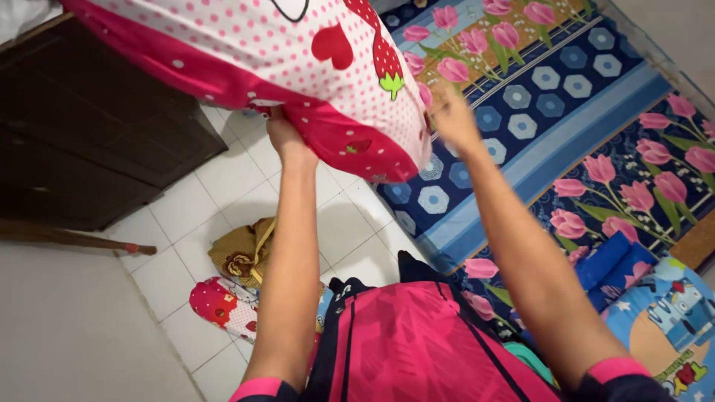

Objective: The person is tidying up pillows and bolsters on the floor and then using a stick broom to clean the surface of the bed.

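A large pillow (298,59) in a pink and white dotted case with red hearts and strawberries is held up in the air at the top of the view. My left hand (283,134) grips its lower red edge from below. My right hand (450,119) is at the pillow's right end, blurred, with the fingers spread against it; whether it grips the fabric I cannot tell. Both arms reach up and forward over my pink and black shirt (417,342).
A mattress with a blue and pink tulip-patterned sheet (566,126) lies on the right. A dark wooden cabinet (89,126) stands on the left. On the white tiled floor (194,201) lie a brown cloth (242,253) and a red dotted cloth (220,305). Blue cartoon-print fabric (663,320) is at lower right.
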